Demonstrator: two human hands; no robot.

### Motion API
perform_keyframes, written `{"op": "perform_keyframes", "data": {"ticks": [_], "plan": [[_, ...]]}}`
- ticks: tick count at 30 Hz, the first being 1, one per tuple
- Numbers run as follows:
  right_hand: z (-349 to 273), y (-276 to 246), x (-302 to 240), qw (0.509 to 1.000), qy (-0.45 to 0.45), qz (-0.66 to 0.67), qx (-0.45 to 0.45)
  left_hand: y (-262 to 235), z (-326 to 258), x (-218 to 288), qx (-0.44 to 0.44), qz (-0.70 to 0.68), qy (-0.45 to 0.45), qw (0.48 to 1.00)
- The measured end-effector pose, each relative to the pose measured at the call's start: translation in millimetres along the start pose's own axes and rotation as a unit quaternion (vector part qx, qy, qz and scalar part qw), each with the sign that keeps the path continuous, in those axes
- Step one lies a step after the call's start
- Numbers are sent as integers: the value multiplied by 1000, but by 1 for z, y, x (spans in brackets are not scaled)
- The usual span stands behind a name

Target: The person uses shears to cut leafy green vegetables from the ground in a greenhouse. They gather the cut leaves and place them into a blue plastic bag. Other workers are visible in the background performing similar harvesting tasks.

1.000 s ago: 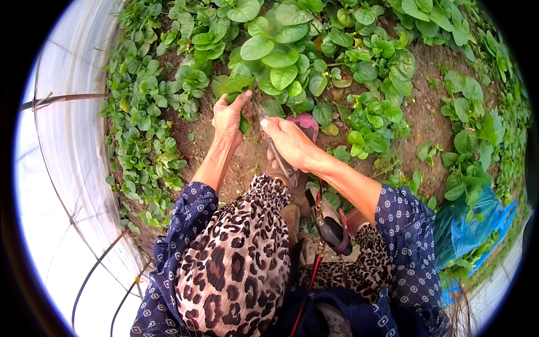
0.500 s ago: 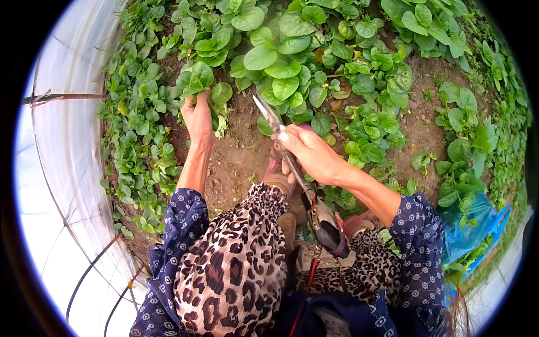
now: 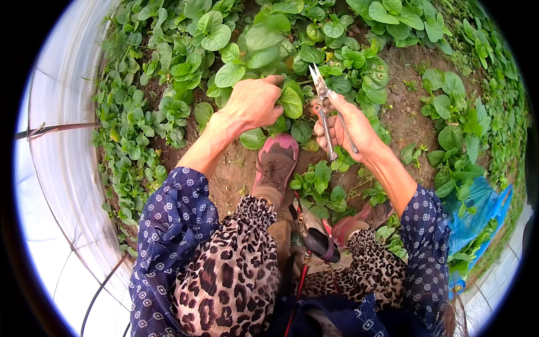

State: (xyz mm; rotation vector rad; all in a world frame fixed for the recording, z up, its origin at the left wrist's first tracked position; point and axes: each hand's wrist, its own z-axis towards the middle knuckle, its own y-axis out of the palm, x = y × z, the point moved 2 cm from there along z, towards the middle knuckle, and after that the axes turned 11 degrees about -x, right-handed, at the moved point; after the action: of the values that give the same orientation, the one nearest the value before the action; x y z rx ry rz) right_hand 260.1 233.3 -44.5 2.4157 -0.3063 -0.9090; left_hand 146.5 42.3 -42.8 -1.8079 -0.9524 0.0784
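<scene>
My right hand [image 3: 352,124] is wrapped round a pair of garden snips [image 3: 321,92]. The metal blades point away from me, slightly parted, and the two handles spread below the palm. To its left, my left hand [image 3: 250,104] is bent over a low leafy plant, its back toward me and fingers curled. A leafy shoot [image 3: 291,102] with rounded green leaves comes out beside its thumb and forefinger; the hand seems closed on it, though the grip itself is partly hidden. The snips' tips are apart from my left hand, over the leaves to the right.
Rows of leafy plants [image 3: 140,112] grow in brown soil [image 3: 404,123]. My pink-and-brown shoe [image 3: 275,163] stands just below my left hand. A red cord [image 3: 303,278] hangs between my knees. A blue plastic bag [image 3: 474,216] with greens lies at right; plastic sheeting [image 3: 67,163] walls the left.
My left hand has left the leaves at far left and moved right, to the middle plant. My right hand has shifted right with the snips, whose blades and handles now show spread apart.
</scene>
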Motion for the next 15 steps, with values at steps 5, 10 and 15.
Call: {"op": "perform_keyframes", "data": {"ticks": [5, 10, 15], "plan": [[5, -2, 1, 998, 27, -42, -50, 9, -34, -34, 103, -125, 24, 987], [23, 8, -1, 983, 91, -81, -139, 27, -46, -59, 133, -469, -129, 864], [46, 15, -12, 972, 134, -134, -138, 29, -37, -72, 186, -568, -161, 785]]}}
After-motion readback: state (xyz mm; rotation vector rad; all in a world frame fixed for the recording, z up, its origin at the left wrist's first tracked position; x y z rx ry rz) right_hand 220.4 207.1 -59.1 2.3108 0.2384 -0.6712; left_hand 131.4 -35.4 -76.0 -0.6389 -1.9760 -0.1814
